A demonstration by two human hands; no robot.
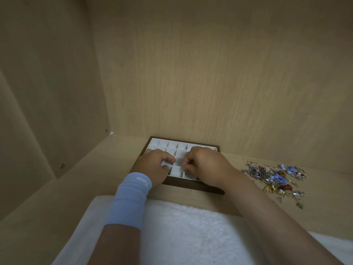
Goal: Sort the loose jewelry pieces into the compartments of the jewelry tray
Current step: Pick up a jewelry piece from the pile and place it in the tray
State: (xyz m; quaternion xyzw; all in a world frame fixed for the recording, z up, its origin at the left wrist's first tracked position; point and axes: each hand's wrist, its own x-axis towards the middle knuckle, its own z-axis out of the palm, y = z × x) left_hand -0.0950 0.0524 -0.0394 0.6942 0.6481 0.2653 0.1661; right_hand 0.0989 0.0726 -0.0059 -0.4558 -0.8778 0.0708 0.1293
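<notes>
Jewelry piece (185, 171) | pinched in right fingers (189, 165) | over tray (193, 186) front row

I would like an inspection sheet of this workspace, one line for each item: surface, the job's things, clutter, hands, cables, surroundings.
Surface: light wooden shelf; a white fluffy cloth lies at its near edge.
Job's things: jewelry tray, dark frame and white compartments, near the back wall; its visible far compartments look empty. Loose jewelry pile lies on the shelf right of the tray, apart from it.
Clutter: nothing seen.
Hands: left hand, with a pale blue wristband, rests on the tray's left side with fingers curled; whether it holds anything cannot be told. Right hand pinches a small piece over a near compartment.
Cables: nothing seen.
Surroundings: wooden back wall and left side wall.
</notes>
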